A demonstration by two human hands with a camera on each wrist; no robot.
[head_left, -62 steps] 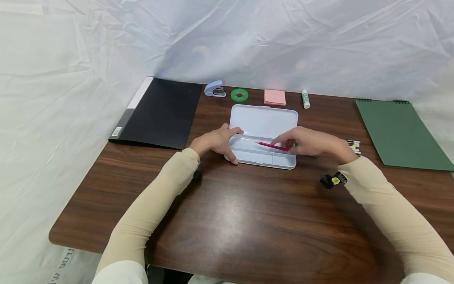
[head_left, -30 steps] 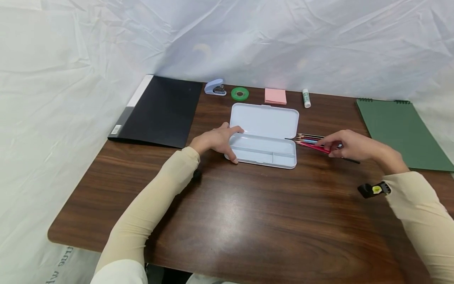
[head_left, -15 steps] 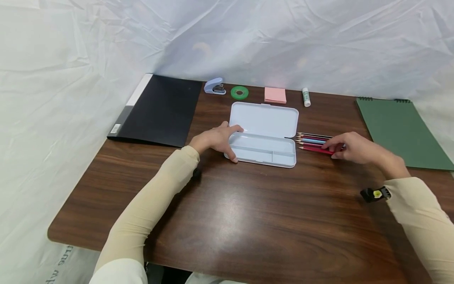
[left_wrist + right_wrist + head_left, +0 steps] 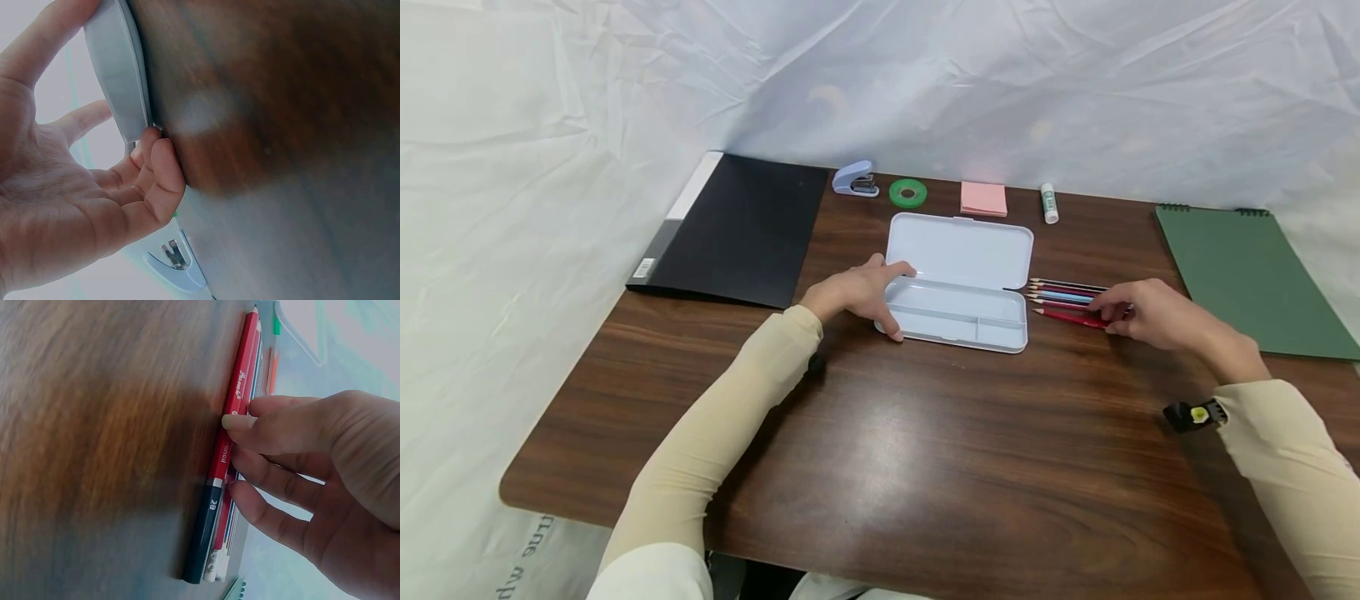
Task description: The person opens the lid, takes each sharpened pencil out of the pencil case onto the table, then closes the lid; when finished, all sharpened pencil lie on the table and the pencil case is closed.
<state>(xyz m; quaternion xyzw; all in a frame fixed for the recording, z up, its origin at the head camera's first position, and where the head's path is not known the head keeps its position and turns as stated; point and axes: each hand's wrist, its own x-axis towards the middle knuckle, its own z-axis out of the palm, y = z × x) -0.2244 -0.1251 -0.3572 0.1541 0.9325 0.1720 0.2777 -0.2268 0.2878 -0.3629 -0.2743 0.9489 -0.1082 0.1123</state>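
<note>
An open white pencil case [image 4: 958,250] lies in the middle of the brown table [image 4: 925,467]. My left hand [image 4: 857,293] grips its left end, thumb over the rim and fingers against the front edge; the left wrist view shows the case edge [image 4: 119,81] between thumb and fingers [image 4: 162,169]. To the right of the case lies a row of coloured pencils [image 4: 1063,293], points toward the case. My right hand [image 4: 1142,312] pinches the red pencil [image 4: 1067,316] at the near side of that row. In the right wrist view the thumb sits on the red pencil [image 4: 240,381], which lies flat on the table.
Along the back edge stand a stapler [image 4: 855,179], green tape roll [image 4: 907,193], pink sticky notes [image 4: 983,198] and a glue stick [image 4: 1048,204]. A black folder [image 4: 737,229] lies at the left, a green spiral notebook [image 4: 1247,275] at the right.
My right hand carried the red pencil out of the case to the right and laid it beside the row of pencils. The left hand stayed on the case.
</note>
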